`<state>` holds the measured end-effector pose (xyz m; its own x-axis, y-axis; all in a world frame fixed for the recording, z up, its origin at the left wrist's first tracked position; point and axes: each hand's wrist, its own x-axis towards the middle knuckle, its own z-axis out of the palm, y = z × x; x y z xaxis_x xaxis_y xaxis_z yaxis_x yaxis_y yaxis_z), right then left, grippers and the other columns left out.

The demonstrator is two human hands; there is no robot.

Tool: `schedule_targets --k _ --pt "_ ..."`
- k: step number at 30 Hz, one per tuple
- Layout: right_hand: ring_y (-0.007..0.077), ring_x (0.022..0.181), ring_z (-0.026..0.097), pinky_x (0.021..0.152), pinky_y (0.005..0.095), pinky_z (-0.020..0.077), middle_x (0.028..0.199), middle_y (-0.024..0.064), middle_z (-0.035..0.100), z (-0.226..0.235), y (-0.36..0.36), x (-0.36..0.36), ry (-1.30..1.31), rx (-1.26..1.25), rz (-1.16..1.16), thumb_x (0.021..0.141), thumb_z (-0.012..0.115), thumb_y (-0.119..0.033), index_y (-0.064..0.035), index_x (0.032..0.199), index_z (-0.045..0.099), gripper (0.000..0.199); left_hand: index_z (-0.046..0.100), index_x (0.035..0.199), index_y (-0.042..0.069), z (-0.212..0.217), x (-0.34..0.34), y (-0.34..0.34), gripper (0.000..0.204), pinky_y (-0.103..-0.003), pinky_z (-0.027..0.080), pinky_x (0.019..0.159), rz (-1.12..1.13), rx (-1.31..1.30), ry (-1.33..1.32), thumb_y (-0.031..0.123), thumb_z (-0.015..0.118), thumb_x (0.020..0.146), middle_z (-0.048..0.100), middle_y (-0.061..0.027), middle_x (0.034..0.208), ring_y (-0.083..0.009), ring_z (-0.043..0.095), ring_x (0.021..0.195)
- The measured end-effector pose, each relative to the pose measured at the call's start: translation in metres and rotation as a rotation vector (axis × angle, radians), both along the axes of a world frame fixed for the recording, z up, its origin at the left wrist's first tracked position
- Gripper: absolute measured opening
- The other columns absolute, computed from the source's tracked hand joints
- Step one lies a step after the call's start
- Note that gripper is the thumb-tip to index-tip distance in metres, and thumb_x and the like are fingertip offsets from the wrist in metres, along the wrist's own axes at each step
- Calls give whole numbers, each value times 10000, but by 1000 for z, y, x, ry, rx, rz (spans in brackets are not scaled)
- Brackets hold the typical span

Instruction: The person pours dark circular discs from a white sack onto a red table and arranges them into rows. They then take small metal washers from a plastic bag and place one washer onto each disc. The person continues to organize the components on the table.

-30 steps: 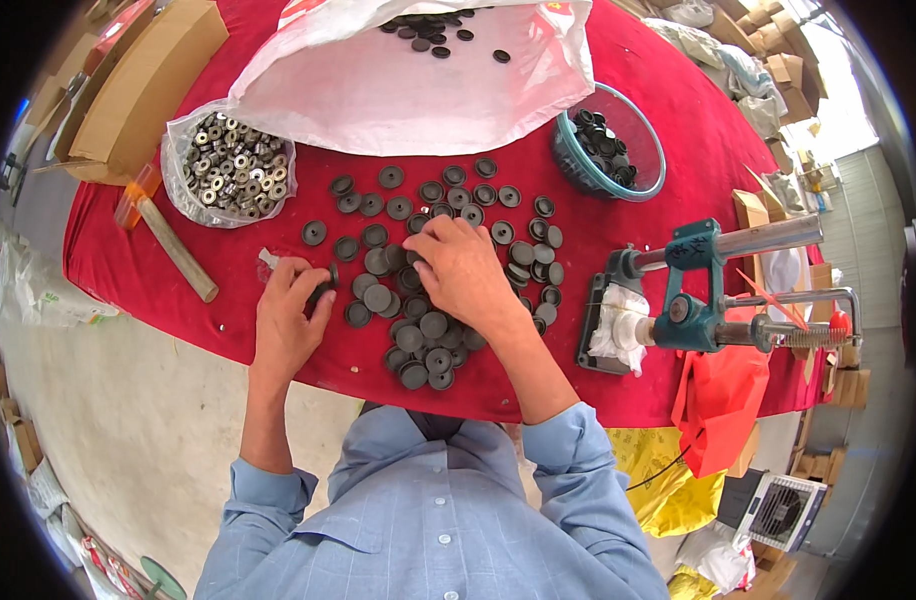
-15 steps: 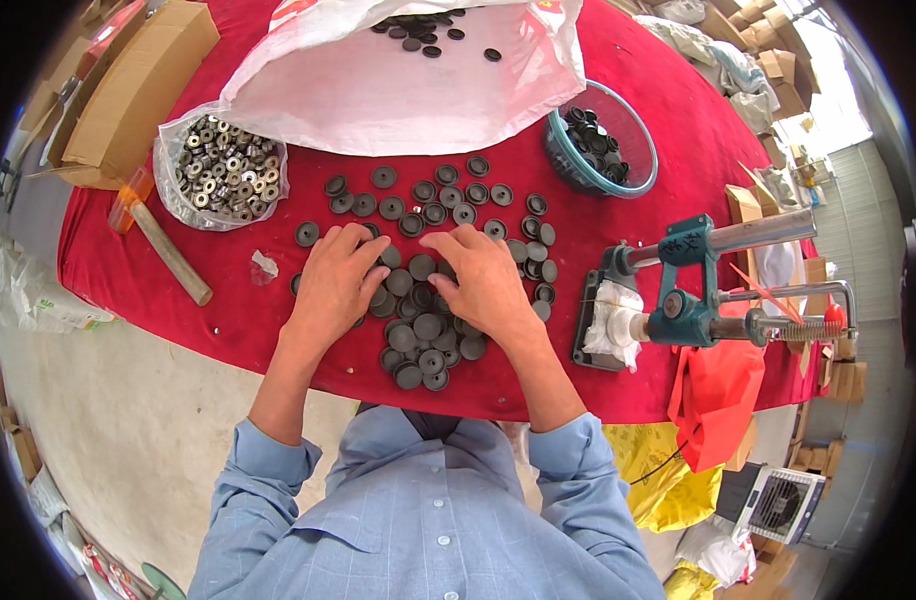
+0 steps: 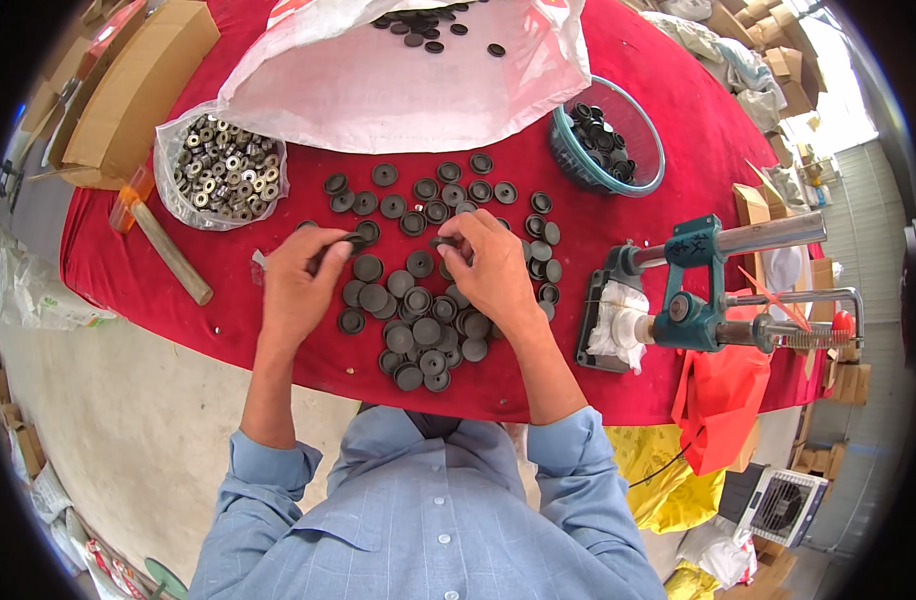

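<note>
Round black plastic caps cover the middle of the red table. My left hand [image 3: 300, 280] pinches one black cap [image 3: 355, 242] between thumb and fingers at the left side of the group. Opposite it, my right hand [image 3: 493, 275] grips another black cap [image 3: 442, 241] in its fingertips, just over the caps. Between my forearms lies a heaped pile of caps [image 3: 427, 330], many with the smooth side up. Beyond my hands, more caps [image 3: 392, 206] are spread in loose rows, several with the hollow side and a centre stud showing.
At the back, a white sack [image 3: 398, 110] holds more caps, with a teal basket [image 3: 633, 188] of caps beside it. On the left are a bag of metal rings [image 3: 228, 175], a hammer [image 3: 168, 250] and a cardboard box [image 3: 143, 95]. A green hand press [image 3: 693, 300] stands at right.
My hands have drawn apart, the left one moving leftward and the right one slightly up. Each now visibly pinches a cap, and more of the pile shows between them.
</note>
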<state>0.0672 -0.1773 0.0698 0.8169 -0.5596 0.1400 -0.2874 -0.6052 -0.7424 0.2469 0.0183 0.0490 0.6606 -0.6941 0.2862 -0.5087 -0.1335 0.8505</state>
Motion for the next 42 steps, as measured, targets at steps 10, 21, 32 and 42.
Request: schedule_targets --k 10,21,32,42 --pt "276 917 681 841 447 526 1044 95 636 -23 8 -5 -52 -541 88 852 721 -8 -47 1026 732 178 725 1128 25 -11 36 52 176 -353 538 720 307 249 -252 39 754 955 687 -98 968 -230 665 825" --pt "292 1097 631 931 452 503 1182 82 652 -6 26 -9 23 -479 211 858 751 -18 -81 1260 741 407 708 1329 69 14 -11 8 446 -473 508 987 -331 335 -462 -22 701 892 637 -140 1310 -357 601 1118" --pt "315 1073 631 906 471 490 1136 102 625 -8 25 -6 149 -481 106 841 798 -82 -78 1224 720 391 658 1372 40 5 -4 3 451 -454 520 1000 -380 272 -477 32 711 925 619 -144 1312 -361 607 1148" --pt "337 1050 649 905 480 503 1115 127 613 -11 52 4 80 -327 254 833 827 -108 -60 1213 669 414 667 1284 7 16 -1 26 264 -367 508 924 -309 94 -37 49 613 1029 600 -130 1169 -278 610 1047"
